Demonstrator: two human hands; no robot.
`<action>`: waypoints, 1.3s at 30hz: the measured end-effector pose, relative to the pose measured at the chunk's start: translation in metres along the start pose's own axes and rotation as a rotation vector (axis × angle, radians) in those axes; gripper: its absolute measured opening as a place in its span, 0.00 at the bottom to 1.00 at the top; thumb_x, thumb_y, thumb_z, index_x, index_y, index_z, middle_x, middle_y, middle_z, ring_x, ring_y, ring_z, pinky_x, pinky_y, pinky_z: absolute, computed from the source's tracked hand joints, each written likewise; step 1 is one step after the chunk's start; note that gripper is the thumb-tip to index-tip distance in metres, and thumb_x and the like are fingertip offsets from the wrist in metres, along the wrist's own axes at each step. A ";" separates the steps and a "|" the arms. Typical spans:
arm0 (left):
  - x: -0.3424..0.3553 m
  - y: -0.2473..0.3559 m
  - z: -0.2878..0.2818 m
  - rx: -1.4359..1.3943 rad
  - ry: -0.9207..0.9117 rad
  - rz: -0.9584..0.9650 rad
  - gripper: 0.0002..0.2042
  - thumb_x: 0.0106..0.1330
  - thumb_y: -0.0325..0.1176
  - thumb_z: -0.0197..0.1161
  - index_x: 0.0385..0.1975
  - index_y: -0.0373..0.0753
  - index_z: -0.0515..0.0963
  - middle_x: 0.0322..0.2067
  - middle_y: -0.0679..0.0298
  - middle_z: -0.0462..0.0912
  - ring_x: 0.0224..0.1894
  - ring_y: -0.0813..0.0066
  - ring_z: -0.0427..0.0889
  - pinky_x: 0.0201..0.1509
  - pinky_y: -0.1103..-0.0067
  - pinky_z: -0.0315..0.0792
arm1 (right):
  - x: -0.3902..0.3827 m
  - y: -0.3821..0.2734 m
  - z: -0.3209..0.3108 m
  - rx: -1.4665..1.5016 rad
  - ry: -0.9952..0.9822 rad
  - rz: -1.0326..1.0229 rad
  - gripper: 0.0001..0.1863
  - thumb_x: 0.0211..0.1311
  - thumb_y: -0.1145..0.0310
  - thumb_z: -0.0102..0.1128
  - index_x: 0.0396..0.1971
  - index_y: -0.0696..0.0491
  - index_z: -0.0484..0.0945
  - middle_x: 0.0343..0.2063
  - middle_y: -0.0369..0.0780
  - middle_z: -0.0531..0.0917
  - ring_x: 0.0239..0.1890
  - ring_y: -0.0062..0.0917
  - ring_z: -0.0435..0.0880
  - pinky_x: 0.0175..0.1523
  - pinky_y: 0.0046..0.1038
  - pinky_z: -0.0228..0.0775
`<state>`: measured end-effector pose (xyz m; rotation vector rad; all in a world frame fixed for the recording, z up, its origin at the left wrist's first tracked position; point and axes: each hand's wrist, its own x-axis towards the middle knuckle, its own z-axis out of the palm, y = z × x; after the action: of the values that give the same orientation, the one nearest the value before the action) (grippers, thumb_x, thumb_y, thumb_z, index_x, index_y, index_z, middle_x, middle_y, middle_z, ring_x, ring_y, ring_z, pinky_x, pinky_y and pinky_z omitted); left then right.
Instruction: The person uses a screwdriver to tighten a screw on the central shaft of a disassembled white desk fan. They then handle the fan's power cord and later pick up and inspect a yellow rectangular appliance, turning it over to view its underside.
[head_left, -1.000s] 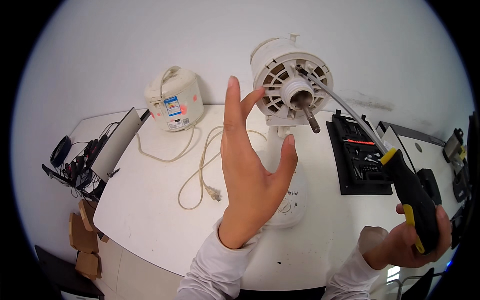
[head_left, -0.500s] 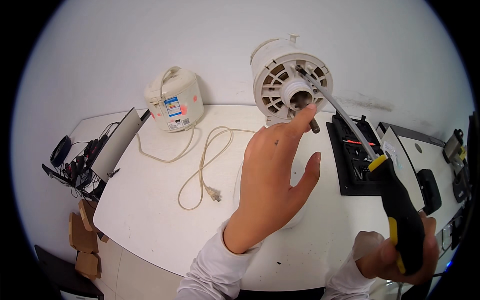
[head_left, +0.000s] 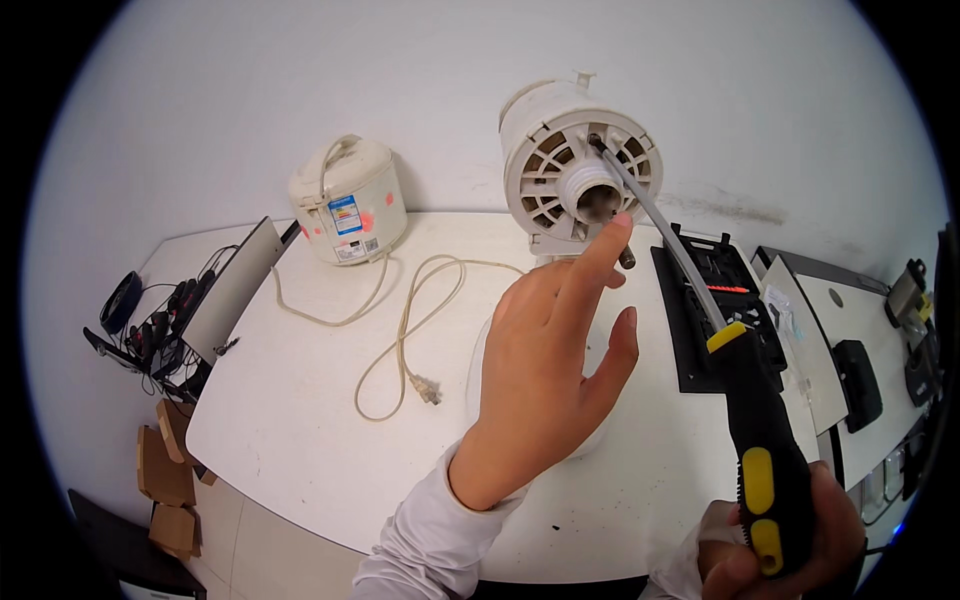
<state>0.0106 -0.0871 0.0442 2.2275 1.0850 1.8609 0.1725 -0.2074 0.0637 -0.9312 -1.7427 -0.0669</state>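
Observation:
A white fan motor housing (head_left: 582, 190) with a slotted round front, a threaded collar and a metal shaft (head_left: 627, 258) stands at the far middle. My left hand (head_left: 545, 365) reaches up before it, thumb spread away and index fingertip against the collar's lower edge or the shaft. It hides the neck of the fan and most of its round white base. My right hand (head_left: 825, 535) is closed around the handle of a long screwdriver (head_left: 768, 440), black and yellow. The screwdriver's tip sits in a hole near the top of the housing's front.
A cream rice cooker (head_left: 350, 205) stands at the back left of the white table (head_left: 290, 440). A pale cord (head_left: 405, 330) with a plug loops beside it. Right of the fan lies a black tool case (head_left: 690, 350), partly behind the screwdriver. Cardboard boxes (head_left: 165, 465) lie on the floor at left.
My right hand and the screwdriver's handle have swung left and down, and the handle has turned so that its yellow patches face up. The tip stays at the same hole. My left hand has hardly moved.

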 end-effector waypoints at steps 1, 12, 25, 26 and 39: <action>-0.001 0.000 0.000 -0.006 -0.008 -0.015 0.27 0.52 0.18 0.58 0.56 0.34 0.66 0.44 0.58 0.78 0.40 0.70 0.80 0.54 0.75 0.67 | -0.003 -0.009 -0.003 0.026 -0.018 0.205 0.23 0.55 0.63 0.65 0.46 0.57 0.68 0.33 0.47 0.76 0.28 0.35 0.79 0.31 0.28 0.71; -0.001 -0.002 0.000 0.025 0.035 0.030 0.27 0.50 0.19 0.60 0.55 0.35 0.67 0.38 0.62 0.76 0.24 0.75 0.76 0.42 0.77 0.68 | 0.025 0.033 0.023 -0.175 0.411 -0.457 0.30 0.64 0.46 0.43 0.37 0.64 0.70 0.36 0.54 0.75 0.30 0.28 0.80 0.31 0.20 0.75; 0.000 0.003 0.000 0.023 -0.022 -0.036 0.26 0.52 0.18 0.59 0.55 0.32 0.65 0.52 0.60 0.75 0.23 0.79 0.76 0.37 0.82 0.71 | 0.024 0.020 -0.006 -0.156 -0.149 -0.479 0.18 0.54 0.65 0.62 0.40 0.55 0.66 0.45 0.50 0.68 0.42 0.31 0.74 0.34 0.19 0.76; 0.000 0.002 0.000 0.024 -0.020 -0.031 0.26 0.52 0.18 0.59 0.55 0.32 0.65 0.52 0.60 0.75 0.22 0.79 0.76 0.35 0.83 0.71 | 0.026 0.019 -0.011 -0.173 -0.211 -0.484 0.20 0.52 0.67 0.63 0.42 0.55 0.65 0.45 0.50 0.67 0.43 0.30 0.73 0.34 0.18 0.76; -0.003 -0.004 0.006 -0.023 0.013 -0.025 0.29 0.53 0.21 0.60 0.59 0.39 0.63 0.21 0.66 0.71 0.14 0.75 0.70 0.22 0.80 0.64 | 0.007 0.028 0.017 -0.452 0.363 -0.153 0.19 0.69 0.60 0.30 0.51 0.54 0.63 0.45 0.51 0.74 0.22 0.20 0.72 0.26 0.17 0.62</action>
<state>0.0139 -0.0838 0.0382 2.1818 1.0825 1.8715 0.1755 -0.1764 0.0519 -1.0287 -1.4770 -0.7110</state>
